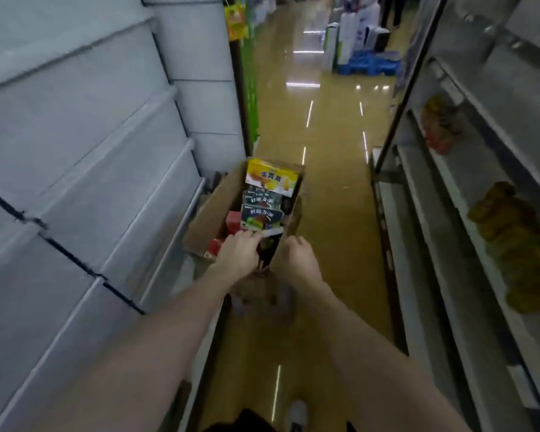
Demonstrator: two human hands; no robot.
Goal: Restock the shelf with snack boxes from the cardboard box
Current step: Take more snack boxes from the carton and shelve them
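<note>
An open cardboard box (211, 216) sits low in the aisle in front of me. It holds a yellow snack box (272, 177), two dark green snack boxes (262, 218) and red boxes (233, 221). My left hand (239, 254) reaches into the near end of the box, fingers on a dark snack box (267, 247) with a white edge. My right hand (296, 255) is closed over the box's near right wall. Grey shelves (75, 169) on the left are bare.
A second shelf unit (468, 213) on the right carries a few orange and brown snack bags (512, 226). The glossy tan floor (334, 182) runs ahead to stacked blue crates (371, 65) and white goods. My shoe (298, 413) shows at the bottom edge.
</note>
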